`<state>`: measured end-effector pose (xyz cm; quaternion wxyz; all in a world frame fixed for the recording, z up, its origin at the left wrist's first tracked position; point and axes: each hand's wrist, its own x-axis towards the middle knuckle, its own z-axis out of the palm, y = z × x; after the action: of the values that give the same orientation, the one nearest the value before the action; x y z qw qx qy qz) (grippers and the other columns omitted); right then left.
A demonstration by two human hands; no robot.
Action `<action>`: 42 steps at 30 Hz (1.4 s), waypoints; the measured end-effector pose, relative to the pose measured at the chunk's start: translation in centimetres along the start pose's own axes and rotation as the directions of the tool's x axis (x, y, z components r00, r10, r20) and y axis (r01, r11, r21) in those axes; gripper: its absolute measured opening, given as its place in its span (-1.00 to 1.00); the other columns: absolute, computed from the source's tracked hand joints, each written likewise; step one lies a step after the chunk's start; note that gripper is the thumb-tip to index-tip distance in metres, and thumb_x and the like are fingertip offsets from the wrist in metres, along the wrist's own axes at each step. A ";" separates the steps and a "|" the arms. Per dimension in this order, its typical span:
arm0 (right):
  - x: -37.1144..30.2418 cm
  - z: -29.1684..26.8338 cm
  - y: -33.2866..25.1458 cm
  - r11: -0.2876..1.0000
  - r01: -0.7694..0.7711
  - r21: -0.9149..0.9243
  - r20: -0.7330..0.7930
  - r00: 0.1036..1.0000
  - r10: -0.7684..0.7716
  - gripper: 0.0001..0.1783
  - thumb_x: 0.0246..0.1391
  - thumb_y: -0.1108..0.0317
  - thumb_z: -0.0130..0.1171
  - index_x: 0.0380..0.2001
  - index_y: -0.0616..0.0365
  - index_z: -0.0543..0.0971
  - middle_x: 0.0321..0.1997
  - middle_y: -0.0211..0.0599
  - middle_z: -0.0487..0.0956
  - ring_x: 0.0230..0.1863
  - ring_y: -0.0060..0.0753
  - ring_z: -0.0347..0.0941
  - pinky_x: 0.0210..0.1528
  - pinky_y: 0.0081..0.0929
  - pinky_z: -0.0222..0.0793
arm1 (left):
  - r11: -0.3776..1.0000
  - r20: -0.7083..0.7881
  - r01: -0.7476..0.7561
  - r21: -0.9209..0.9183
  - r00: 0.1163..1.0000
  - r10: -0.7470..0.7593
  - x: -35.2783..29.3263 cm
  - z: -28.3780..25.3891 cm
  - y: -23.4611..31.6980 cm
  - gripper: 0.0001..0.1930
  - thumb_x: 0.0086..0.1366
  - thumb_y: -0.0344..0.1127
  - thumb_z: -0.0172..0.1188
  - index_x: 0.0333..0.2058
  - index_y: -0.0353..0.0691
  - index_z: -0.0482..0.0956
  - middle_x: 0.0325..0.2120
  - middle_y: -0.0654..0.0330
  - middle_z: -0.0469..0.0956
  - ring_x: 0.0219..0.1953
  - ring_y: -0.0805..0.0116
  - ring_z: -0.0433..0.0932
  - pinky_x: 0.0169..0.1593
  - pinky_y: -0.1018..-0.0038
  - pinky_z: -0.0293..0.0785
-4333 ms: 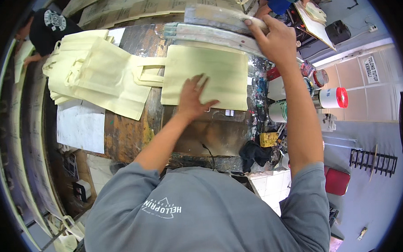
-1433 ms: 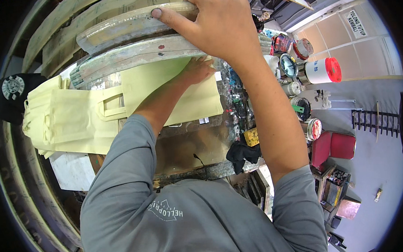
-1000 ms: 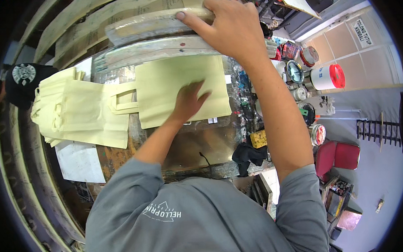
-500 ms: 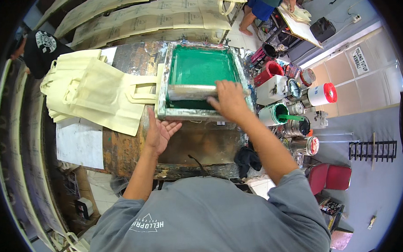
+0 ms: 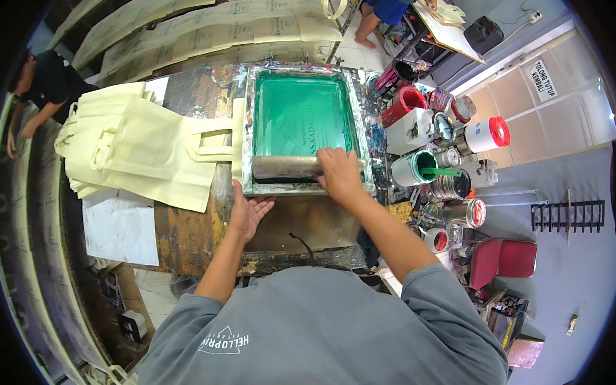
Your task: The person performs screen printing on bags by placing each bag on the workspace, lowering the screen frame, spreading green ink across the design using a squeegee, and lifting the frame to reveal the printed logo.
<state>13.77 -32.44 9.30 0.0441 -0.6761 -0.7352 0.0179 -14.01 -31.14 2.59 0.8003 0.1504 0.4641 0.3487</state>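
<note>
A screen-printing frame (image 5: 249, 137) lies on the worktable, its mesh covered in green ink (image 5: 294, 98) with faint lettering showing through. My right hand (image 5: 340, 178) is closed on the right part of a wide squeegee (image 5: 280, 167), which stands across the near end of the mesh. Just off the frame's near left corner is my left hand (image 5: 249, 213), palm up and fingers stretched out, holding nothing; whether it touches the frame I cannot tell. Left of the frame lies a stack of cream tote bags (image 5: 143, 144), with handles reaching to the frame's edge.
Ink tubs, cans and jars crowd the table's right side, including a white tub (image 5: 408, 172) of green ink with a green stirrer. Racks of printed bags (image 5: 248, 28) stand behind and at left. One person (image 5: 53, 79) is at far left, another (image 5: 390, 6) at the back.
My right hand has drawn the squeegee nearer to me, down to the near end of the mesh, and lettering now shows in the ink. My left hand stays about where it was.
</note>
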 end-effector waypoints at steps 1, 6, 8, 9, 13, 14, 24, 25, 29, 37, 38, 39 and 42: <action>-0.3 0.4 -0.3 1.000 0.004 -0.010 -0.028 1.000 -0.004 -0.42 -0.07 0.21 0.56 -0.03 -0.01 0.47 -0.11 -0.34 0.54 0.02 -0.14 0.47 0.07 -0.08 0.23 | 1.000 0.014 -0.010 0.006 1.000 0.010 0.4 -0.5 -0.5 0.05 0.43 0.62 -0.17 0.45 -0.30 0.21 0.19 -0.13 0.51 0.21 0.03 0.57 0.32 0.19 0.52; 2.4 4.0 0.6 0.998 -0.044 -0.049 -0.163 0.986 0.035 -0.46 -0.09 0.26 0.55 -0.06 -0.03 0.49 -0.12 -0.37 0.52 0.00 -0.19 0.46 0.09 -0.07 0.23 | 1.000 0.015 -0.031 -0.002 0.999 0.031 0.1 -0.6 -0.7 0.02 0.46 0.58 -0.16 0.43 -0.31 0.22 0.19 -0.10 0.48 0.18 0.08 0.57 0.32 0.25 0.53; 5.7 4.8 1.7 0.994 -0.054 -0.097 -0.186 0.982 0.035 -0.46 -0.10 0.27 0.55 -0.06 -0.03 0.49 -0.12 -0.37 0.52 0.00 -0.19 0.46 0.09 -0.06 0.23 | 1.000 -0.038 -0.006 -0.001 0.999 0.006 -0.3 -0.3 -0.3 0.03 0.44 0.60 -0.16 0.43 -0.32 0.21 0.16 -0.09 0.49 0.18 0.09 0.56 0.32 0.23 0.54; 7.4 5.4 2.6 0.995 -0.047 -0.092 -0.216 0.976 0.027 -0.46 -0.10 0.26 0.55 -0.06 -0.05 0.48 -0.12 -0.38 0.53 0.00 -0.20 0.46 0.10 -0.05 0.23 | 1.000 -0.027 -0.001 0.003 1.000 0.001 -0.4 -0.2 -0.2 0.04 0.43 0.61 -0.16 0.43 -0.32 0.20 0.16 -0.10 0.49 0.19 0.09 0.55 0.32 0.22 0.54; 15.2 7.0 6.2 0.983 -0.067 -0.171 -0.226 0.974 0.027 -0.71 0.16 0.29 0.29 -0.03 -0.13 0.56 -0.11 -0.44 0.58 -0.01 -0.26 0.51 0.11 -0.02 0.24 | 0.999 -0.055 0.022 -0.035 0.998 -0.023 -0.9 0.3 0.3 0.09 0.41 0.64 -0.17 0.45 -0.33 0.17 0.14 -0.07 0.50 0.16 0.11 0.56 0.33 0.20 0.54; 17.0 7.7 7.3 0.983 -0.065 -0.173 -0.230 0.973 0.024 -0.68 0.15 0.26 0.32 -0.02 -0.13 0.56 -0.11 -0.43 0.59 0.00 -0.26 0.51 0.11 -0.01 0.26 | 0.999 -0.064 0.022 -0.047 0.998 -0.025 -0.8 0.4 0.5 0.10 0.40 0.65 -0.18 0.45 -0.33 0.16 0.14 -0.06 0.50 0.15 0.12 0.57 0.33 0.20 0.54; 27.4 4.3 13.3 0.990 0.113 -0.080 -0.072 0.990 -0.119 -0.35 -0.02 0.13 0.56 0.09 -0.02 0.47 0.05 -0.31 0.63 0.15 -0.07 0.52 0.08 0.05 0.32 | 0.434 -0.200 0.164 0.886 0.979 0.040 -0.1 2.3 7.5 -0.29 0.39 0.37 0.28 -0.54 -0.25 0.51 -0.57 0.07 0.63 -0.50 0.21 0.62 -0.36 0.35 0.56; 27.3 3.8 13.0 0.991 0.104 -0.079 -0.113 0.987 -0.113 -0.38 0.01 0.16 0.53 0.11 0.00 0.49 0.07 -0.34 0.62 0.13 -0.15 0.56 0.15 0.03 0.32 | 0.280 -0.074 -0.016 0.960 0.949 0.308 1.5 3.5 8.8 -0.37 0.34 0.26 0.39 -0.53 -0.26 0.50 -0.61 0.10 0.58 -0.53 0.21 0.57 -0.39 0.33 0.52; 27.2 9.6 12.8 0.982 0.043 -0.186 -0.262 0.961 -0.092 -0.41 -0.07 0.24 0.54 0.04 -0.04 0.50 -0.02 -0.35 0.60 0.07 -0.17 0.55 0.09 -0.03 0.34 | -0.374 0.628 -0.551 0.746 0.395 0.671 14.2 12.0 15.3 -0.40 0.22 0.04 0.54 0.02 -0.32 0.62 -0.07 -0.08 0.62 0.01 -0.12 0.56 0.13 0.07 0.45; 27.6 9.5 12.7 0.973 0.126 -0.192 -0.307 0.934 -0.181 -0.57 -0.04 0.26 0.46 -0.10 -0.07 0.51 -0.18 -0.39 0.57 -0.09 -0.23 0.57 -0.03 -0.11 0.34 | -0.711 0.721 -0.287 0.643 0.539 0.435 30.0 14.7 17.7 -0.30 0.24 0.46 0.27 -0.29 -0.21 0.63 -0.32 0.05 0.67 -0.20 -0.04 0.67 -0.09 0.09 0.56; 27.1 9.4 12.7 0.978 0.114 -0.173 -0.276 0.948 -0.160 -0.60 -0.02 0.27 0.44 -0.11 -0.08 0.51 -0.18 -0.39 0.57 -0.10 -0.24 0.57 -0.05 -0.12 0.34 | -0.740 0.748 -0.284 0.610 0.515 0.419 30.2 14.5 17.8 -0.29 0.25 0.50 0.22 -0.34 -0.19 0.63 -0.37 0.09 0.68 -0.26 0.01 0.69 -0.14 0.11 0.57; 26.2 9.4 12.4 0.983 0.104 -0.154 -0.244 0.960 -0.140 -0.62 0.01 0.28 0.42 -0.11 -0.08 0.51 -0.19 -0.40 0.57 -0.11 -0.24 0.57 -0.06 -0.13 0.33 | -0.764 0.776 -0.286 0.579 0.481 0.408 30.1 14.3 17.3 -0.32 0.22 0.48 0.28 -0.39 -0.17 0.60 -0.43 0.11 0.64 -0.33 0.02 0.67 -0.20 0.13 0.57; 23.2 8.8 11.0 0.979 0.093 -0.180 -0.202 0.971 -0.130 -0.70 0.07 0.34 0.34 -0.13 -0.08 0.52 -0.22 -0.39 0.56 -0.12 -0.25 0.57 -0.11 -0.18 0.32 | -0.765 0.806 -0.323 0.557 0.431 0.405 27.9 13.0 15.6 -0.34 0.19 0.45 0.33 -0.43 -0.15 0.56 -0.48 0.13 0.60 -0.38 0.04 0.65 -0.26 0.16 0.56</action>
<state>21.97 -8.15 0.49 0.0659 -0.6329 -0.7621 -0.1196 -0.41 0.54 0.46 -0.0411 0.9086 0.3695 0.1906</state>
